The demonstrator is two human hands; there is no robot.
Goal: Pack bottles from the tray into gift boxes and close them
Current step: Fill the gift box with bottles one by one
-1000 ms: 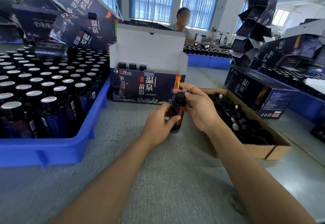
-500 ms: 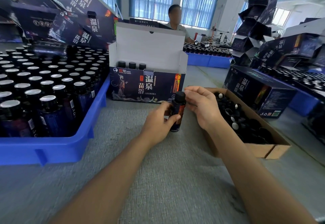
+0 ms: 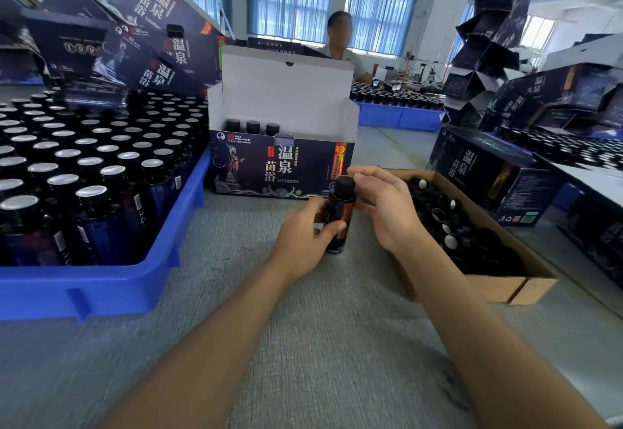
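Your left hand (image 3: pixel 303 240) gripped the upright bottle (image 3: pixel 342 208); your right hand (image 3: pixel 391 209) pinched its cap (image 3: pixel 344 184); the box (image 3: pixel 269 165) stood open just beyond.

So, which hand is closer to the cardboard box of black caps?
Right. The right hand is at the left edge of the box, fingers on the bottle cap; the left hand grips the bottle farther left.

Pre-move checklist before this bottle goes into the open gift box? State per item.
1. Grip: left hand holds bottle: ok.
2. Closure: black cap on bottle: ok; tightness cannot tell.
3. Release: right hand off cap: not ok, fingers on it.
4. Access: gift box lid open: ok.
5. Space: free slot right of three packed bottles: ok.
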